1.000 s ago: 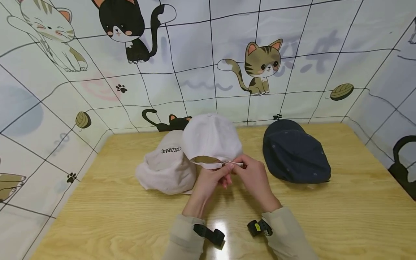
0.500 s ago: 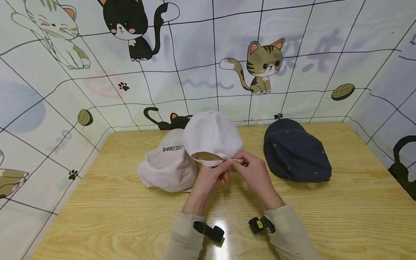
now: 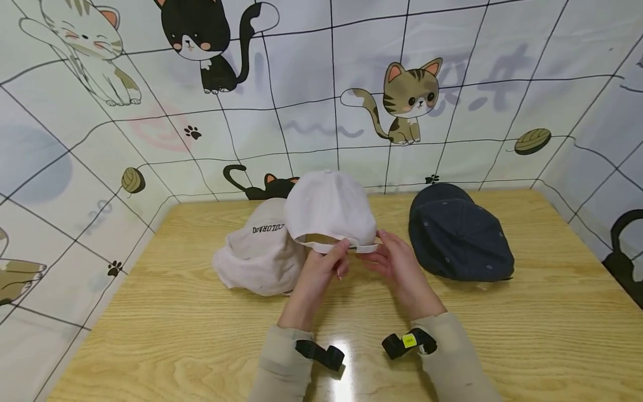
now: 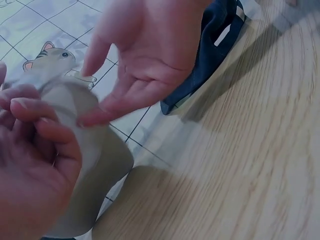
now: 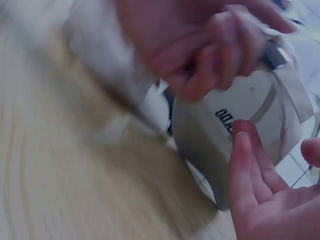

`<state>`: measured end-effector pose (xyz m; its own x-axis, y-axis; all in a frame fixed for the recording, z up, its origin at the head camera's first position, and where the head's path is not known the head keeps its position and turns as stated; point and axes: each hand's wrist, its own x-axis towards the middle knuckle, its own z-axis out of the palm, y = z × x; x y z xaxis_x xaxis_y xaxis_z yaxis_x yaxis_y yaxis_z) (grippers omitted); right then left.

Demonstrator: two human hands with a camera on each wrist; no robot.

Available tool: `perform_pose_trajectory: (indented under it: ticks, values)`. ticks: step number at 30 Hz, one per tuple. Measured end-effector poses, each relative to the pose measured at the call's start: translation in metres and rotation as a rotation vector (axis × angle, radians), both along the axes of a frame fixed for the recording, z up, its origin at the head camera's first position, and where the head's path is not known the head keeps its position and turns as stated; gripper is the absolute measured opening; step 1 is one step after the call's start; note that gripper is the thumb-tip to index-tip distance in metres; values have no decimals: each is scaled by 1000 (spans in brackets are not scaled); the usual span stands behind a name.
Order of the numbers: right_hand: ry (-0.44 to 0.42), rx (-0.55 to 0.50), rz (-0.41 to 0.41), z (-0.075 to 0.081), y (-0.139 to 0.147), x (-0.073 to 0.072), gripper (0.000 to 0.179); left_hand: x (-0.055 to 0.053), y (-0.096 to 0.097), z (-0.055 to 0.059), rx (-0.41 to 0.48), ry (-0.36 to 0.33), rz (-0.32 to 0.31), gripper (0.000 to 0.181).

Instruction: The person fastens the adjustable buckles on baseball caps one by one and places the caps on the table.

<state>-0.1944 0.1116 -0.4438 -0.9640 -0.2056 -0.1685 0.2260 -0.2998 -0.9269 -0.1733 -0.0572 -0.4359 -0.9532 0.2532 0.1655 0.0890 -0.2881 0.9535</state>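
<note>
A white baseball cap [image 3: 329, 206] is held over the table, its back opening turned toward me in the head view. My left hand [image 3: 321, 273] pinches the cap's back strap [image 3: 368, 248] near its middle, thumb on top. My right hand [image 3: 404, 271] is beside the strap's loose right end, its fingertips right at the cap's lower edge. In the right wrist view the fingers of that hand [image 5: 280, 205] are extended and apart, and a metal buckle [image 5: 274, 56] shows on the strap. The left hand's fingers [image 4: 50, 127] are curled in the left wrist view.
A beige cap [image 3: 263, 251] with COLORADO lettering lies on the wooden table [image 3: 201, 346], left of the held cap and partly behind it. A navy cap [image 3: 459, 234] lies to the right. A cat-patterned cloth [image 3: 311, 84] stands behind the table.
My right hand has let go of the strap; its fingers have straightened and moved slightly right. The left hand keeps its pinch. The strap's right end now shows uncovered.
</note>
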Motion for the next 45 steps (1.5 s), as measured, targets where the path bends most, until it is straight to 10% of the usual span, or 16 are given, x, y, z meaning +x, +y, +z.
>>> perform_pose_trajectory:
  ticks: [5,11,23,32,45]
  values:
    - [-130,-429,68,2,7,0,41,2,0,-2,-62,-8,-75,39]
    - [-206,-589,52,5,10,2,25,2,2,-3,-102,-102,0,34]
    - [-80,-488,-86,7,17,-2,33,-6,-4,-3,310,-153,178,14]
    - [-76,-440,-152,9,22,-2,28,-8,-4,-1,440,-152,200,27]
    - [-111,-371,-91,9,32,-3,32,-11,-5,-7,283,-268,181,49]
